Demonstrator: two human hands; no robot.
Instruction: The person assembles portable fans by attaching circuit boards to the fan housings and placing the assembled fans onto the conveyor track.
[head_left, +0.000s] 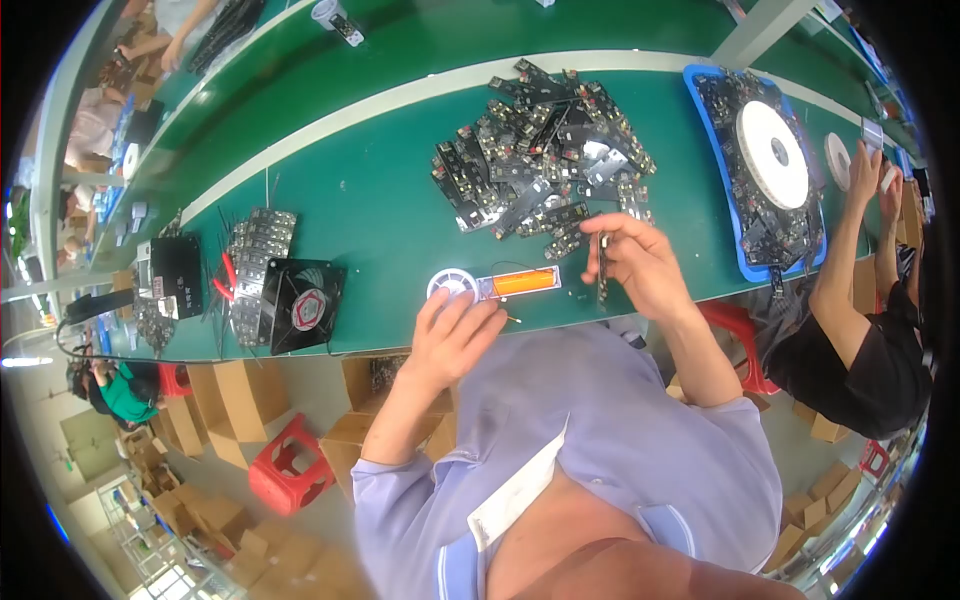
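Note:
My left hand (455, 338) rests its bent fingers on a small white round reel (453, 285) near the table's front edge; whether it grips anything is hidden. Beside the reel lies a flat piece with an orange strip (520, 283). My right hand (636, 262) is raised to the right of it, its thumb and fingers closed on a narrow dark circuit board (602, 268) held on edge. Behind my hands a large heap of dark circuit boards (540, 150) lies on the green table (370, 200).
To the left are a black fan (303, 307), boards in rows (262, 240), red-handled pliers (228, 275) and a black device (176, 277). On the right, a blue tray (722, 180) holds boards and a white reel (772, 155). A co-worker's arms (845, 250) are beyond it.

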